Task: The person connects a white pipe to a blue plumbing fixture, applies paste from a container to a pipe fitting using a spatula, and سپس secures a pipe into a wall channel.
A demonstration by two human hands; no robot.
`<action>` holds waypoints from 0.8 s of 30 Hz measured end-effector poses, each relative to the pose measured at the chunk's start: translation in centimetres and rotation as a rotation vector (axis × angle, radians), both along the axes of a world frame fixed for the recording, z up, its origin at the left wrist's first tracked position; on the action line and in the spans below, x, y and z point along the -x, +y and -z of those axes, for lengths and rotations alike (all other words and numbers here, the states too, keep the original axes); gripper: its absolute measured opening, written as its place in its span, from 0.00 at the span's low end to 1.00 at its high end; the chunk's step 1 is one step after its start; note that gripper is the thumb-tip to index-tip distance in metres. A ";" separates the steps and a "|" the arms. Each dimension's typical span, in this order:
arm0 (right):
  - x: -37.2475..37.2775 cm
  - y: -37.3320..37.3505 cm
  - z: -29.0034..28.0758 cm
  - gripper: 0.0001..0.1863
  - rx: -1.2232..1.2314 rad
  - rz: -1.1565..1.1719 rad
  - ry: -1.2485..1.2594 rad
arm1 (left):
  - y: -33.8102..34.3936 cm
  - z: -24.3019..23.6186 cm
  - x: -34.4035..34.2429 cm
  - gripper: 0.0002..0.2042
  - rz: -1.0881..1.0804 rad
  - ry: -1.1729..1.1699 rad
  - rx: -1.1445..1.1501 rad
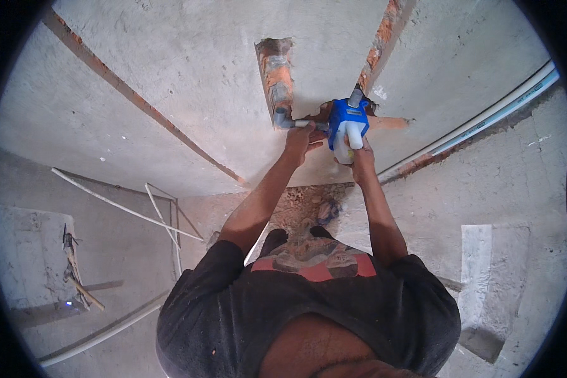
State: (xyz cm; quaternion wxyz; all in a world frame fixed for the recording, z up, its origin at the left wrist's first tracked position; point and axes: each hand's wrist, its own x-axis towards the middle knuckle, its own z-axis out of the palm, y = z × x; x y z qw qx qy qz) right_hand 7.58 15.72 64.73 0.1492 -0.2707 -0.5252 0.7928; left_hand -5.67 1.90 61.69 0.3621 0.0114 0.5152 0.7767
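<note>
Through the head camera, I see the right hand (361, 162) gripping the white cylinders (354, 135) on the front of a blue plastic plumbing box (348, 114), its thumb on their right side and its other fingers curled beneath them. The left hand (301, 146) is just left of the box, its fingers slightly spread and reaching toward it; they lie at a short white pipe (302, 123), but I cannot tell whether they pinch it. That pipe runs from the box to a grey elbow fitting (281, 118) on its left. A grey pipe stub (355, 96) stands at the top of the box.

The box sits against a grey plastered wall (214, 69). Above it and to its left, I make out a short chase (276, 72) showing brick; above it and to the right, a brick-coloured groove (384, 41) slants upward. Far left of the box, another long groove (129, 101) crosses the plaster. Well to the right of the box, a pale pipe with a light-blue stripe (504, 115) curves along the wall's foot. Below the box I see rubble (299, 206), and farther below, a dark printed T-shirt (252, 309). Thin white pipes (116, 199) lean crosswise, well to the box's lower left.
</note>
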 end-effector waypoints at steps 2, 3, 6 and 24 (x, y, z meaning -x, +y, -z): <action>0.4 -0.1 -0.1 0.27 -0.042 -0.005 0.019 | -0.3 -0.2 0.0 0.16 -0.011 0.010 0.029; 0.5 0.4 0.3 0.26 -0.038 -0.010 0.047 | -0.2 -0.4 -0.2 0.16 -0.012 0.014 0.039; 1.3 1.7 1.9 0.25 -0.039 -0.015 0.111 | 0.0 -1.4 0.4 0.15 0.003 0.047 0.019; 3.6 3.8 3.8 0.27 -0.024 -0.063 0.172 | 0.3 -1.1 1.7 0.16 0.023 0.035 0.116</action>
